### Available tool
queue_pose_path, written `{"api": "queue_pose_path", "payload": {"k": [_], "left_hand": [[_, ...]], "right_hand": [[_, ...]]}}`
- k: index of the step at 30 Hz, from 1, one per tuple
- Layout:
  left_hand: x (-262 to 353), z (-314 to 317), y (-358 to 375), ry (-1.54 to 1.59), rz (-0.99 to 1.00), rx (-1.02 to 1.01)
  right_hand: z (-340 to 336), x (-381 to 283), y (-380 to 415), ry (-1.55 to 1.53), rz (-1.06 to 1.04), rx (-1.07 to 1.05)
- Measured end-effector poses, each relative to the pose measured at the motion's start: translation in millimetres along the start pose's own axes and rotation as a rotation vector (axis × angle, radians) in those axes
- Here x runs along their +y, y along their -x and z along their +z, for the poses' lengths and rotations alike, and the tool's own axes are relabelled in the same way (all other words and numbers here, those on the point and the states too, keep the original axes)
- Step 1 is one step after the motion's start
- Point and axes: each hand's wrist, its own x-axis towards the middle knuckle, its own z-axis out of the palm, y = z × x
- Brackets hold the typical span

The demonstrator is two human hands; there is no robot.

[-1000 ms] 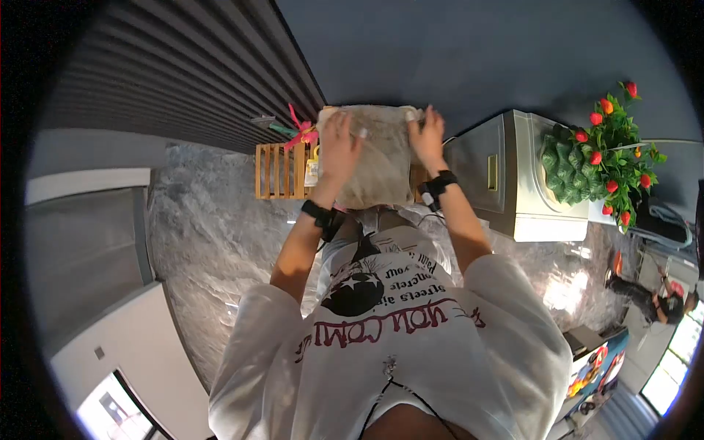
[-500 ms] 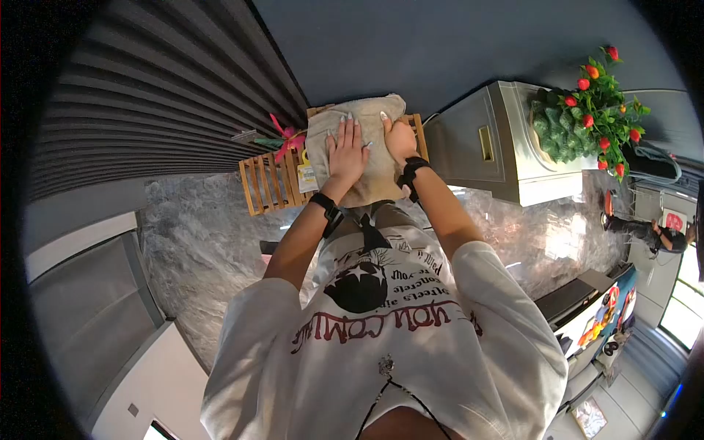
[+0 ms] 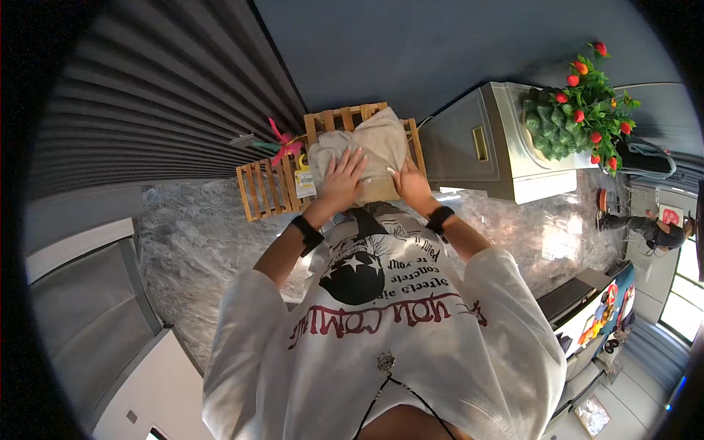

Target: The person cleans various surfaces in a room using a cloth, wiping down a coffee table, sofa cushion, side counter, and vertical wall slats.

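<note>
A beige cloth (image 3: 378, 141) lies rumpled over a slatted wooden rack (image 3: 339, 119), whose far slats show beyond its upper edge. My left hand (image 3: 343, 180) rests on the cloth's left part with its fingers spread. At the cloth's right edge, my right hand (image 3: 412, 182) has its thumb and fingers drawn together on the fabric. A yellow and white tag (image 3: 305, 181) sits just left of the cloth. Beside it is a pink flower (image 3: 286, 145).
A grey cabinet (image 3: 469, 139) stands at the right, bearing a plant with red fruit (image 3: 579, 125). Left of the rack are a lower slatted part (image 3: 265, 189) and ribbed wall panels (image 3: 169, 110). A person (image 3: 649, 229) stands far right.
Both hands have moved nearer to my body. The cloth's far edge has been pulled back and bunched, uncovering wooden slats. My right hand has shifted down along the cloth's right side.
</note>
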Motion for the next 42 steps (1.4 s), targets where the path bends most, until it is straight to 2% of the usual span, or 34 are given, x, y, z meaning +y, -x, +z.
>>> {"api": "queue_pose_path", "payload": {"k": [1,4,7,8,10,12,15,21,25,27,29,30,32,33,35,36,38,39,40,41,42], "left_hand": [[2,0,9,0.002,0.001,-0.004],[6,1,24,0.031,0.09,-0.015],[5,-2,19,0.055,0.063,-0.007],[2,-2,9,0.1,-0.002,-0.011],[-10,1,-16,0.145,-0.07,-0.016],[-28,6,-45,0.153,-0.158,0.088],[-46,12,-76,0.116,-0.215,0.069],[-43,17,-71,-0.006,-0.176,0.066],[-31,12,-52,-0.014,-0.098,0.096],[-24,10,-40,-0.001,-0.03,0.045],[-17,4,-27,0.003,0.015,0.014],[-13,1,-21,0.007,0.056,-0.015],[-3,-4,-3,0.034,0.107,-0.061],[2,-6,5,0.062,0.154,-0.11],[8,-2,18,0.1,0.219,-0.125],[8,-1,22,0.137,0.28,-0.144],[1,-12,19,0.256,0.275,-0.096],[-3,-18,16,0.28,0.159,-0.031],[-6,-24,10,0.303,0.042,0.036],[-11,-28,-2,0.246,0.035,0.182],[-15,-33,-12,0.248,0.04,0.181]], "right_hand": [[-3,2,8,-0.05,0.019,-0.117],[-11,3,17,-0.085,-0.027,-0.133],[-11,7,3,-0.151,-0.118,-0.158],[-10,7,-5,-0.151,-0.116,-0.16],[-4,0,-31,-0.184,-0.157,-0.039],[4,-1,-62,-0.151,-0.113,-0.051],[6,-8,-98,-0.21,-0.064,0.047],[8,-12,-94,-0.359,0.077,0.009],[16,-5,-75,-0.204,0.01,0.06],[15,4,-64,-0.17,-0.027,0.057],[6,12,-44,-0.221,-0.085,-0.105],[-1,12,-34,-0.222,-0.083,-0.102],[-22,8,-11,-0.228,0.021,-0.392],[-23,12,2,-0.223,0.023,-0.388],[-19,19,25,-0.193,-0.18,-0.167],[-30,16,27,-0.189,-0.176,-0.16],[-60,4,26,-0.036,0.111,-0.381],[-62,5,24,-0.034,0.118,-0.377],[-62,7,17,-0.03,0.121,-0.228],[-62,9,10,-0.026,0.124,-0.081],[-61,12,1,-0.025,0.129,-0.079]]}}
